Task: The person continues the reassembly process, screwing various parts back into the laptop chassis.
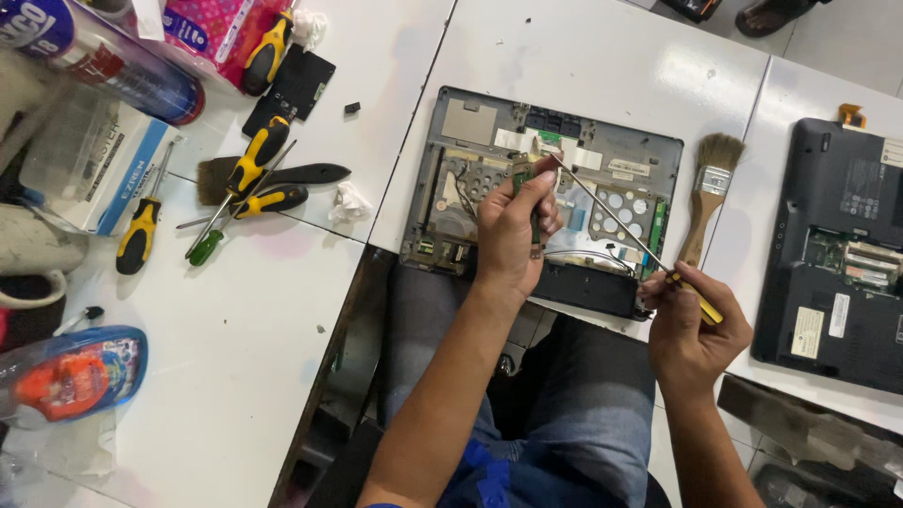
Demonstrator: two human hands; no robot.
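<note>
My left hand (pixel 513 230) pinches a small green board (pixel 524 172) over the opened laptop base (pixel 541 193) on the white bench (pixel 602 56). My right hand (pixel 691 325) grips a long screwdriver (pixel 621 226), its tip up by the board. A brush (pixel 707 193) lies just right of the base; more screwdrivers (pixel 240 183) lie well to the left.

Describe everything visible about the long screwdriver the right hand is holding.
The screwdriver has a long, thin, bare metal shaft and a yellow-and-black handle. The right hand grips the handle at lower right. The shaft slants up and left across the opened grey laptop chassis, its tip ending beside the left hand, near a small green board those fingers pinch. Exact tip contact cannot be made out.
</note>
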